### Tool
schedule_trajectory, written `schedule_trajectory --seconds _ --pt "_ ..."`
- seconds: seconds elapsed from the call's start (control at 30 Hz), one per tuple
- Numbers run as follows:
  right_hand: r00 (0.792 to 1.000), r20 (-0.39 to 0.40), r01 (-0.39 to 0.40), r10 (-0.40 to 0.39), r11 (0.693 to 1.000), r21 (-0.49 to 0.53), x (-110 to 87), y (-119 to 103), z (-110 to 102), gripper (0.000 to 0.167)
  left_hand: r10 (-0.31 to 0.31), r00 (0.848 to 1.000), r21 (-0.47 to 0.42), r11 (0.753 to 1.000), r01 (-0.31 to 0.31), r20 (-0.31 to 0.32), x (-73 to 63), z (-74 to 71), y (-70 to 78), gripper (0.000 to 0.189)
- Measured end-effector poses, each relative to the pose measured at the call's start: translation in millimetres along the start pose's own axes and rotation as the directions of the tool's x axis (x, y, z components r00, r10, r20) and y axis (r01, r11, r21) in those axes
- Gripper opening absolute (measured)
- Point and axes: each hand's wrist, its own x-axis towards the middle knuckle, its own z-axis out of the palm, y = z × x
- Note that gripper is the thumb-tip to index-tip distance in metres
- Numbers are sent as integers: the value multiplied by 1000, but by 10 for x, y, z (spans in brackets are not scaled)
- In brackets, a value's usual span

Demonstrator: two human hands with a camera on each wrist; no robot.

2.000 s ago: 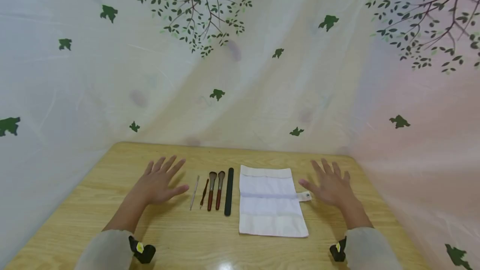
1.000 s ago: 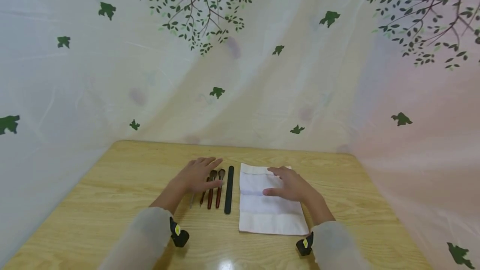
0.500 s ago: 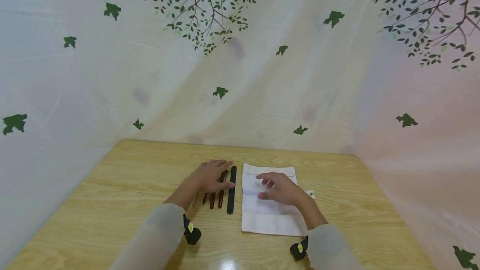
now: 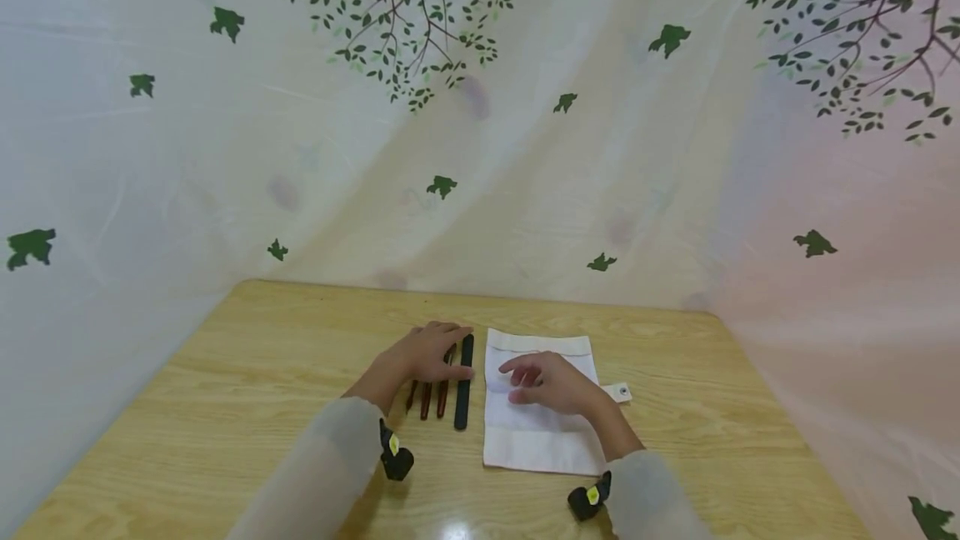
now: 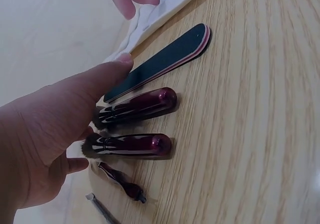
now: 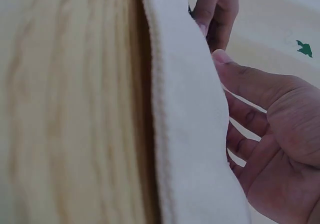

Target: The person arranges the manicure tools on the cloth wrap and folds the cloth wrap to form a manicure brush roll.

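Head view first: the dark file [image 4: 464,394] lies on the wooden surface [image 4: 300,373] just left of the white cloth [image 4: 517,444], its long axis pointing away from the person, nearly parallel to the cloth's left edge. And here is the left hand [image 4: 431,352], left of the cloth and over the red-handled brushes [image 4: 442,398], its grip spread, thumb apart from the fingers and reaching rightward across the file; clearly the nearer hand. The right hand [image 4: 553,382] is above the cloth itself, fingers loosely bent, grip parted, while a snap tab [image 4: 618,392] juts from the cloth's right side. Over to the left wrist: the thumb overlaps the file, whose rounded, pink-edged end points back toward the person; no pinch shows, and whether skin touches file I can't tell. Farther from the cloth come the brushes, then a twisted dark-red tool [image 5: 122,181] and, beyond that, a slim metal one [image 5: 102,209]. Right wrist now: the cloth's stitched edge runs large up the middle, the right hand's thumb and fingers look apart behind it, contact unclear, and the left hand shows past the cloth.
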Motion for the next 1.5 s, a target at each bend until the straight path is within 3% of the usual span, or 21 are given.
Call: schedule_trajectory --seconds 0.3,0.53,0.8,1.17,1.5 --pt "999 -35 16 -15 999 38 -1 115 72 27 1 999 1 1000 -2 37 75 -17 7 81" --pt "997 -59 44 -45 999 -22 30 134 125 22 -1 998 -5 1000 1 62 104 -41 -13 81" --pt "994 -103 31 -33 999 -24 39 134 140 17 -8 998 -8 1000 8 65 128 -72 14 80" --pt "996 -92 0 -1 1000 -18 44 134 153 14 -34 998 -9 999 34 49 147 -70 48 82" --pt "996 -93 -6 4 1000 -20 43 141 145 13 -67 993 15 998 65 94 252 -44 5 86"
